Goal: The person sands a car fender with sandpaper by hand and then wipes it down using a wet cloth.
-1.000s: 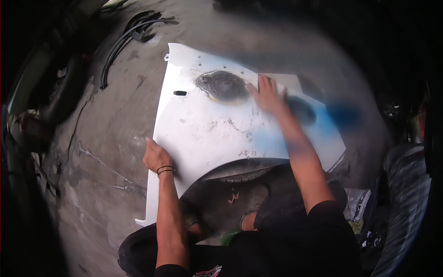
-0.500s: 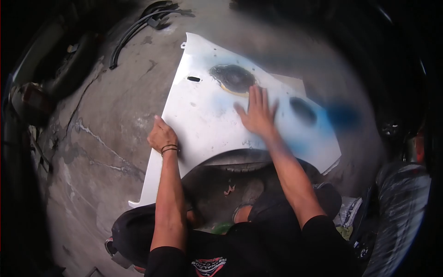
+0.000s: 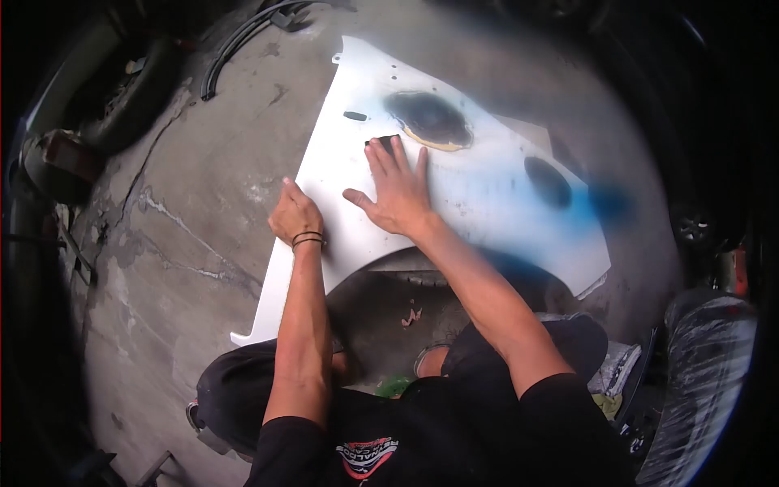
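Note:
A white car body panel (image 3: 357, 235) lies at an angle across the middle of the view, with dark patches and blue areas on its surface. My left hand (image 3: 295, 213) is closed round its left edge. On the upper face of the panel my right hand (image 3: 398, 187) rests flat with fingers spread. Under those fingertips a dark flat piece (image 3: 383, 142) shows in part; the rest of it is hidden. Just beyond the fingers is a large dark oval patch with a yellowish rim (image 3: 430, 118).
Dark curved strips (image 3: 243, 40) lie on the cracked concrete floor (image 3: 170, 284) at the upper left. A tire (image 3: 142, 101) stands at the far left. Crumpled plastic-like material (image 3: 706, 365) is at the right. My knees are below the panel.
My right hand has swept left and toward me across the panel, from beside the large dark patch's right side to below its left side. My left hand still holds the edge.

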Tool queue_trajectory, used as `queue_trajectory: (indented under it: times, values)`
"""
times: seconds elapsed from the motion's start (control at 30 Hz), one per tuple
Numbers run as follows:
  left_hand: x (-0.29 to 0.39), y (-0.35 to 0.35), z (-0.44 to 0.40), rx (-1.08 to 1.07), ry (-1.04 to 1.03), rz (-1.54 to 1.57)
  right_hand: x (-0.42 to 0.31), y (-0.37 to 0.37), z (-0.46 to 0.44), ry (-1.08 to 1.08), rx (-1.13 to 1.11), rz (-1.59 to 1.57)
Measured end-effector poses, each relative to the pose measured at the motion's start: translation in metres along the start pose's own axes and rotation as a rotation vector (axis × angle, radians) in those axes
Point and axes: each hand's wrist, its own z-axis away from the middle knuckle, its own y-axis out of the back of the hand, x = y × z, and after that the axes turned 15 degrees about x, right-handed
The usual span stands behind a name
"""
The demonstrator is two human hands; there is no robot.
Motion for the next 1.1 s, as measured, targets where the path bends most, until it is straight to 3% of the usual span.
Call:
queue_trajectory:
  times: [0.13,0.27,0.37,0.47,0.57,0.63,0.7,0.83,0.9,0.97,1.0,1.03,1.1]
  values:
    - [-0.001,0.000,-0.001,-0.003,0.057,-0.035,0.051,0.029,0.013,0.153,-0.097,0.065]
    - [0.010,0.010,0.000,-0.053,0.057,-0.081,0.128,0.077,0.088,0.079,-0.151,0.166]
    - [0.018,0.018,0.000,-0.062,0.082,-0.054,0.105,0.061,0.076,0.044,-0.067,0.042]
    - [0.011,0.008,-0.006,-0.026,0.094,-0.042,0.059,0.025,-0.008,0.062,-0.171,0.005]
    - [0.003,-0.001,-0.002,-0.020,0.098,-0.048,0.052,-0.024,-0.086,0.019,-0.097,0.017]
    - [0.007,0.007,-0.008,-0.005,0.104,-0.065,0.037,-0.038,-0.111,-0.150,-0.080,0.087]
    - [0.011,0.013,-0.006,-0.081,0.132,-0.067,0.016,-0.034,-0.077,-0.069,-0.076,0.124]
    - [0.004,0.004,-0.004,-0.017,0.069,-0.053,0.016,-0.014,-0.038,0.179,-0.044,0.106]
    - [0.004,0.004,-0.004,-0.018,0.077,-0.038,0.025,-0.013,-0.066,0.143,-0.057,0.119]
    - [0.003,0.005,-0.004,-0.010,0.089,-0.023,0.016,-0.005,-0.099,-0.097,-0.256,0.098]
    - [0.003,0.005,-0.004,-0.016,0.067,-0.027,0.008,-0.004,-0.095,-0.125,-0.229,0.096]
    - [0.002,0.006,-0.004,-0.020,0.052,-0.029,0.003,-0.004,-0.080,-0.121,-0.231,0.103]
    - [0.001,0.005,-0.006,-0.021,0.047,-0.018,-0.004,-0.008,-0.042,0.085,-0.031,0.213]
